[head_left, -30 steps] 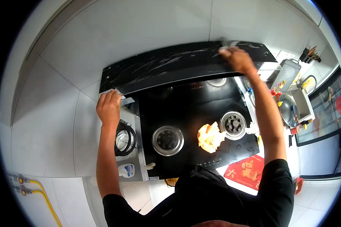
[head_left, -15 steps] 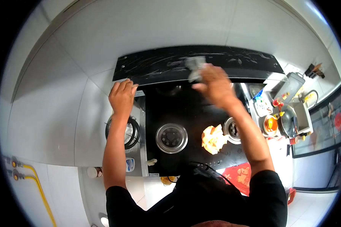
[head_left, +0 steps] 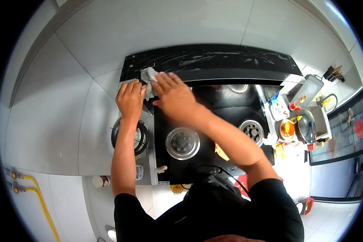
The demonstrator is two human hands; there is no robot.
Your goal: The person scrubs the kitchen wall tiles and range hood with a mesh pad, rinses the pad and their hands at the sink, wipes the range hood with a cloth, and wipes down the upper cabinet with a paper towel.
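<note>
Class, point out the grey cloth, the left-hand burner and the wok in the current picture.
Grey cloth (head_left: 148, 75): head view, its crumpled upper part.
Left-hand burner (head_left: 182, 144): head view, its middle.
Wok (head_left: 305, 122): head view, inside its bowl.

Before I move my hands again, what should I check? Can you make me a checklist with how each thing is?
1. Right hand at the gray cloth: ok, the fingers are at its edge.
2. Left hand well away from the cloth: not ok, it is close beside it.
3. Black panel clean: cannot tell; pale marks show, but they may be dirt or pattern.
4. Wok off the cooktop: ok, it is over by the sink.
5. Left burner cool: cannot tell; no flame shows, but heat can't be seen.
6. Crumpled orange thing in full view: not ok, the right arm covers part.
</note>
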